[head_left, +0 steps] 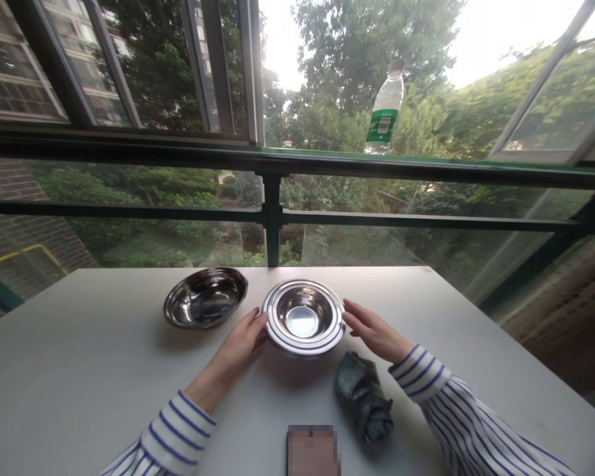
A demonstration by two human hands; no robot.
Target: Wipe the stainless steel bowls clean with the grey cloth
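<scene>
Shiny stainless steel bowls (303, 322) stand in the middle of the table, apparently nested, with several rims in rings. My left hand (248, 336) holds their left edge, thumb at the rim and the other fingers partly hidden below it. At the right edge is my right hand (374, 328), its fingers stretched out and slightly apart, the tips at or just beside the rim. A crumpled dark grey-green cloth (363, 396) lies just below the right hand. To the left of my left hand, a wider, darker-looking steel bowl (205, 299) rests near the far edge.
The white table (104, 370) ends at a dark green railing (272, 218) and window. A plastic bottle with a green label (384, 122) stands on the ledge above. A blurred-out phone-like rectangle (312, 453) lies at the near edge.
</scene>
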